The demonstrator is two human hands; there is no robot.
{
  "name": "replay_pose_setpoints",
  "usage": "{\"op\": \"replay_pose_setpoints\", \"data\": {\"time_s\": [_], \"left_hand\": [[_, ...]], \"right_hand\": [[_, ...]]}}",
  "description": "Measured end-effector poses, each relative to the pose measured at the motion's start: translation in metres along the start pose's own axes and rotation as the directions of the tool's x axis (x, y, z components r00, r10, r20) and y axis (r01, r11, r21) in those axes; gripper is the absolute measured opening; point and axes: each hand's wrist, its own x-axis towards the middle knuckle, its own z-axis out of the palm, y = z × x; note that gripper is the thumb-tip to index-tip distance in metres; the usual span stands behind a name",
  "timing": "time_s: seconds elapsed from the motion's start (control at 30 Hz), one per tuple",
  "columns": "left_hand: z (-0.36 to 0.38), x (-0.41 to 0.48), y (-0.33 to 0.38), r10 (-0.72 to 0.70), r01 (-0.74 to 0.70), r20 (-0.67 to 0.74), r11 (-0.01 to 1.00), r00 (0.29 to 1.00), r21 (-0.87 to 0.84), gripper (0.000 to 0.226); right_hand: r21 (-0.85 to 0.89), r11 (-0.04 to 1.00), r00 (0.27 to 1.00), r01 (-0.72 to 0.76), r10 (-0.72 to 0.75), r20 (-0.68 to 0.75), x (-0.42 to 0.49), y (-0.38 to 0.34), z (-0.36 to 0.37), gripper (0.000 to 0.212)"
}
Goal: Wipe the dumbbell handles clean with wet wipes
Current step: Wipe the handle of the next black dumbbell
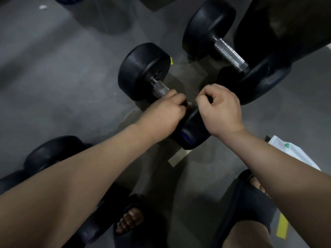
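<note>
A black dumbbell (143, 70) lies on the grey floor at the centre, its metal handle (159, 87) running toward me. My left hand (166, 110) is closed around the near part of that handle; any wipe under the fingers is hidden. My right hand (220, 110) hovers as a closed fist just right of the handle, above the dumbbell's near head (191, 133). I cannot tell whether it pinches anything. A white wet-wipe pack (286, 151) with a green mark lies at the right, partly behind my right forearm.
A bigger dumbbell (209, 24) with a bare metal handle (230, 55) lies at the upper right, next to a large dark object (279, 20). Another dumbbell (53, 151) sits under my left forearm. My feet in dark sandals (130, 219) stand below. Yellow tape (282, 226) marks the floor.
</note>
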Motion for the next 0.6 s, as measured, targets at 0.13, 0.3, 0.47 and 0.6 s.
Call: {"op": "replay_pose_setpoints", "data": {"time_s": [0.13,0.3,0.47,0.6], "left_hand": [[-0.006,-0.002,-0.033,-0.195,0.205,-0.103,0.975,0.975,0.089,0.026],[0.002,-0.014,-0.019,0.003,-0.003,-0.003,0.996,1.000,0.086,0.039],[-0.004,-0.015,-0.012,-0.107,0.106,-0.014,0.940,0.994,0.325,0.042],[-0.016,-0.009,-0.016,-0.417,0.310,0.101,0.797,0.903,0.519,0.066]], "right_hand": [[0.038,0.999,1.000,-0.006,0.007,-0.006,0.000,0.000,0.002,0.025],[0.039,0.999,1.000,0.000,0.000,-0.019,0.000,0.001,0.001,0.023],[0.029,1.000,1.000,0.002,-0.001,-0.021,0.002,0.000,0.002,0.023],[0.025,1.000,1.000,-0.001,0.002,-0.018,0.000,-0.001,0.003,0.023]]}}
